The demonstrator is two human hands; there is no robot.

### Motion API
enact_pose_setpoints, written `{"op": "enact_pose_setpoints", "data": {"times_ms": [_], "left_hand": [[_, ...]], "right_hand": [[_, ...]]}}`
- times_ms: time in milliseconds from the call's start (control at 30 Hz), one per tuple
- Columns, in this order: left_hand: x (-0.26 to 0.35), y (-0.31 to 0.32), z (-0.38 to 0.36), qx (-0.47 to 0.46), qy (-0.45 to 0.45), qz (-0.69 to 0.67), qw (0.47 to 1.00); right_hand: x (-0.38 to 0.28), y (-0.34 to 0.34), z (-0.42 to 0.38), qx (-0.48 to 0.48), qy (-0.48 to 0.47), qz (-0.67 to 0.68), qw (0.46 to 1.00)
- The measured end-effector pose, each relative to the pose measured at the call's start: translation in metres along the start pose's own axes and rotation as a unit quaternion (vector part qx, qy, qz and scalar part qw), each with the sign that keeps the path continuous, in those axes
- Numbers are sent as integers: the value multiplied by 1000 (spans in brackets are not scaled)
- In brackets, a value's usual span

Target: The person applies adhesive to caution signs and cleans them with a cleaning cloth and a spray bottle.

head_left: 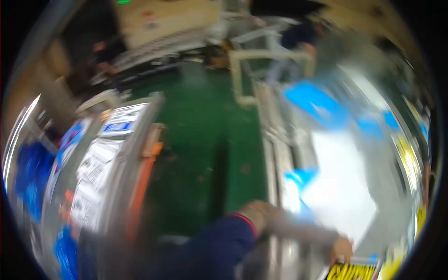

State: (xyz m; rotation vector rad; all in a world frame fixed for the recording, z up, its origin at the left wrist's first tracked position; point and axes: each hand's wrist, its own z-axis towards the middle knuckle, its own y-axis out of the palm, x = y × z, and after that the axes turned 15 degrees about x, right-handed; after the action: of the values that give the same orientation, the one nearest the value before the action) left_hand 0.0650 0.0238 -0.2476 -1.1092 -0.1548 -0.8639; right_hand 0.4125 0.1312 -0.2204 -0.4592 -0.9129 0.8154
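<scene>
My left arm, in a dark blue sleeve with a red-trimmed cuff, reaches across the lower middle toward the right. At its end, my left hand has its fingers closed at the upper edge of a caution sign with yellow lettering on black. The lower part of this sign is cut off by the view, and blur hides the exact grip. My right hand is out of view. Beyond the left hand lies a large white sheet, with a piece of blue film by its left edge.
A green floor aisle runs between two work surfaces. Printed white signs lie on the left one, above an orange strip. Larger blue film lies at the right. A person stands beside a pale frame; another person is farther left.
</scene>
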Motion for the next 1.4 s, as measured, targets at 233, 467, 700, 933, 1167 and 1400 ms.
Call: {"op": "enact_pose_setpoints", "data": {"times_ms": [233, 467, 700, 933, 1167, 1400], "left_hand": [[73, -76, -10, -84, -139, -7, 987], [80, -83, 1, -99, -188, -15, 977], [76, -80, -12, -78, -140, -4, 987], [120, -98, 4, 89, -114, -141, 979], [216, -77, 40, -29, -193, -310, 930], [183, -48, 33, 103, -309, -498, 803]], "right_hand": [[19, -14, -27, -168, 287, 88, 939], [-41, -73, 6, -54, 395, 207, 894], [95, -111, -5, 276, 711, 395, 512], [64, -217, 50, 245, 648, 683, 233], [31, -243, 101, -50, 518, 654, 550], [20, -275, 108, 13, 333, 449, 829]]}}
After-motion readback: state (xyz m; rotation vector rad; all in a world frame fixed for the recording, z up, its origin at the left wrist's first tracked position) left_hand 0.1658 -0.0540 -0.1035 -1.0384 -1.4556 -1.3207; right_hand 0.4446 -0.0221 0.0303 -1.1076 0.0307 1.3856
